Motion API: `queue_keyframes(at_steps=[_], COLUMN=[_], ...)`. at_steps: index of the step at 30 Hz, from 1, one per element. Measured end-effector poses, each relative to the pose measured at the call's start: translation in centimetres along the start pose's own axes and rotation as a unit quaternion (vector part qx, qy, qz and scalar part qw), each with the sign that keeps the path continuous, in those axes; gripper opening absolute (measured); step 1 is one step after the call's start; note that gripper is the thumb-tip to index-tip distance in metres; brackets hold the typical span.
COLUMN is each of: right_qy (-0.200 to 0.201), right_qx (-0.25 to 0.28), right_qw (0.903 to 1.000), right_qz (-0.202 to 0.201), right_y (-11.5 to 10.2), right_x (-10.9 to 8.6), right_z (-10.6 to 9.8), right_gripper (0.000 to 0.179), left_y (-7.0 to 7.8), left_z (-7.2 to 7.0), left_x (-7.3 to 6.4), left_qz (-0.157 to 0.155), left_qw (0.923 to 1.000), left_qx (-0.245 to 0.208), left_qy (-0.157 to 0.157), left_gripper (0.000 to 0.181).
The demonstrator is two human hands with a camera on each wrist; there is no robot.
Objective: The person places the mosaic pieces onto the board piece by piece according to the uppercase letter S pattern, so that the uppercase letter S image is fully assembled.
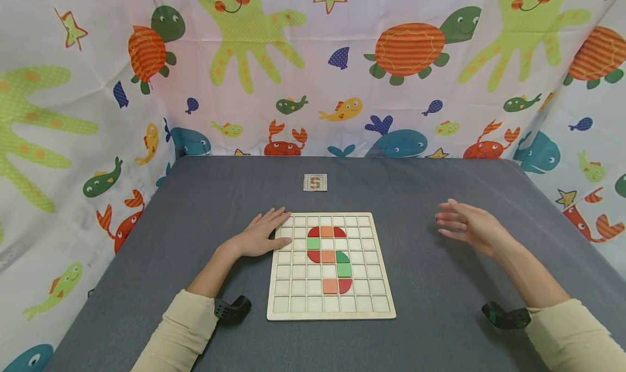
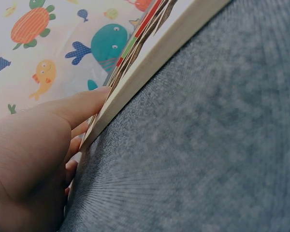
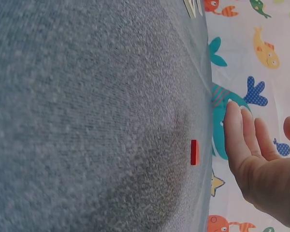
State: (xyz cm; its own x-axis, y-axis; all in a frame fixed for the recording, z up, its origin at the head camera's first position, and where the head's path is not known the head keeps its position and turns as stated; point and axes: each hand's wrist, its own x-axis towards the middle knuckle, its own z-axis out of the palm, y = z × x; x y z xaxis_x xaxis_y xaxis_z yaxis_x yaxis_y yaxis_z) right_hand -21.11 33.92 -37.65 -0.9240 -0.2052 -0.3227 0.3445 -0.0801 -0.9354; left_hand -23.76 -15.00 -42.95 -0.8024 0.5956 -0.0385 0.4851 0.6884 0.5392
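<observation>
A pale wooden grid board lies on the table, with red, orange and green tiles set in its cells in an S-like shape. My left hand rests on the board's far left corner, fingers straight. In the left wrist view the thumb touches the board's edge. My right hand hovers above the table, right of the board, fingers loosely extended and holding nothing. A small red piece lies on the cloth near it in the right wrist view; the head view mostly hides it behind the fingers.
A small card with a coloured S on a grid lies beyond the board. Grey cloth covers the table. A curtain printed with sea animals hangs behind and at both sides.
</observation>
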Motion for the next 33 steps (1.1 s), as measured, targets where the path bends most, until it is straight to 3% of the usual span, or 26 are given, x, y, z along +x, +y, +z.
queue_keyframes(at_steps=[10, 23, 25, 30, 33], right_qy=[0.025, 0.051, 0.056, 0.071, 0.073], right_qx=[0.03, 0.028, 0.013, -0.033, -0.041], right_qw=[0.9992, 0.9983, 0.9983, 0.9969, 0.9965], right_qz=[0.002, -0.003, -0.003, 0.001, 0.008], right_y=[-0.1, 0.4, 0.6, 1.0, 1.1], right_x=[0.2, 0.6, 0.8, 1.6, 1.8], right_z=[-0.9, -1.7, -1.9, -1.8, -1.7], right_gripper=[0.019, 0.017, 0.024, 0.06, 0.066], left_y=[-0.1, -0.4, -0.3, -0.2, -0.2], left_z=[0.0, 0.2, 0.1, 0.1, 0.1], left_x=[0.0, 0.1, 0.1, 0.0, 0.0], left_qz=[0.001, 0.005, 0.003, 0.003, 0.004], left_qw=[1.0, 1.0, 1.0, 1.0, 1.0], left_qx=[-0.001, 0.001, -0.002, -0.002, -0.002], left_qy=[0.002, 0.003, 0.002, 0.002, 0.004], left_gripper=[0.071, 0.07, 0.07, 0.07, 0.07])
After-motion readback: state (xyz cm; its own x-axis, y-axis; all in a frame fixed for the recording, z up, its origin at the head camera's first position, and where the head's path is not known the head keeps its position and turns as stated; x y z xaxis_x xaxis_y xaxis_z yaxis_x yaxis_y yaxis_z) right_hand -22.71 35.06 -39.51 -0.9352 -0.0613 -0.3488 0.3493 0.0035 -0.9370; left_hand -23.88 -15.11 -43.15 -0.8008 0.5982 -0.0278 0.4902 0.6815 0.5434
